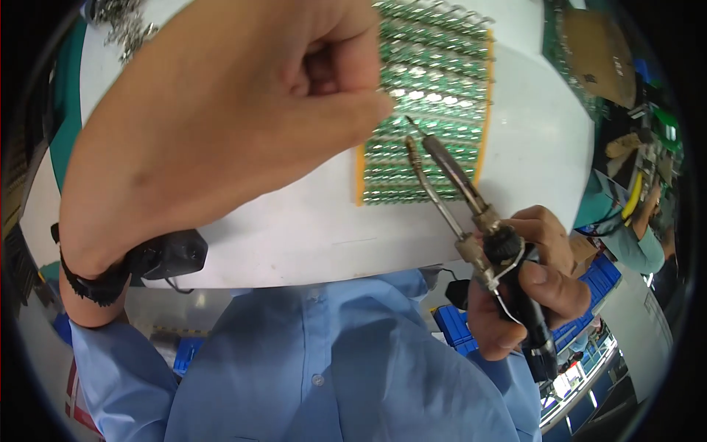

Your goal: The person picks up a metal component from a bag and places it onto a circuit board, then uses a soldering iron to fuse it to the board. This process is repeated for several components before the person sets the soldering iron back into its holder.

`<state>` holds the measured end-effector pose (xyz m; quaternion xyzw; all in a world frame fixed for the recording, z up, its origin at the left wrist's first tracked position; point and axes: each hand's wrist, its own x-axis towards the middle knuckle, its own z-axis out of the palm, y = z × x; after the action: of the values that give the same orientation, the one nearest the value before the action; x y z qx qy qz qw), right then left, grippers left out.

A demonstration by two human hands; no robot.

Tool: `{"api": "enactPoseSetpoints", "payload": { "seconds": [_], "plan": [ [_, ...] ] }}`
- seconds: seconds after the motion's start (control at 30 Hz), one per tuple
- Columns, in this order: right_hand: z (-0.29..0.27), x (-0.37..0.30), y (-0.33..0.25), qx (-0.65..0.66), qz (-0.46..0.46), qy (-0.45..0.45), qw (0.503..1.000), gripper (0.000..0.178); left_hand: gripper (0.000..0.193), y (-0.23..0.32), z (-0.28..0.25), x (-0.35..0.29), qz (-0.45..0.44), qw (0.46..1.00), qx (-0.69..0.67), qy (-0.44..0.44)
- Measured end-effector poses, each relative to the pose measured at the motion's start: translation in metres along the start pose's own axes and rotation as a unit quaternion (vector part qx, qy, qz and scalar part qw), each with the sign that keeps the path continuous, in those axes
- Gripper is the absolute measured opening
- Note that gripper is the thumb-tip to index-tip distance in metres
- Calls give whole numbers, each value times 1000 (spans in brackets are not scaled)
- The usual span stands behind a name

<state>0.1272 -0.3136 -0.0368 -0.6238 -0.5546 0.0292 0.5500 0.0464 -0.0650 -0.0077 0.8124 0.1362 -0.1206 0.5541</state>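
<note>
A panel of green circuit boards [434,173] with rows of shiny metal pins and orange side strips lies on the white work surface. Over its left side reaches my left hand [228,125], fingers curled and thumb pressed toward them; whatever they may pinch is hidden. My right hand [552,287] grips the black handle of a soldering iron [451,163] at the panel's lower right. The iron's thin tip points up-left over the board rows, near my left thumb. Alongside it runs a slim metal tube [434,195], which looks like a solder feed.
Loose small metal parts [125,29] are heaped at the far left of the white work surface [294,243]. A black strapped device [169,254] sits at my left wrist. Brown cardboard [600,55] stands at far right. Blue bins [456,328] and another person's sleeve [637,243] show beyond.
</note>
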Motion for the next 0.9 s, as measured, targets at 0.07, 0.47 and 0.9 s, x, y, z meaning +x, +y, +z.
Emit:
{"api": "enactPoseSetpoints", "payload": {
  "seconds": [0.07, 0.47, 0.9],
  "plan": [
    [8, -13, 2, -31, 11, 52, 998, 50, 20, -9, 0, 4, -14, 1000, -2, -10],
    [-7, 47, 25, -276, 198, 254, 906, 40, 20, -16, -28, -29, -50, 993, -108, -10],
    [23, 26, -17, -19, -36, -73, 996, 54, 20, 7, -28, -26, -86, 993, -77, -19]
  ]
}}
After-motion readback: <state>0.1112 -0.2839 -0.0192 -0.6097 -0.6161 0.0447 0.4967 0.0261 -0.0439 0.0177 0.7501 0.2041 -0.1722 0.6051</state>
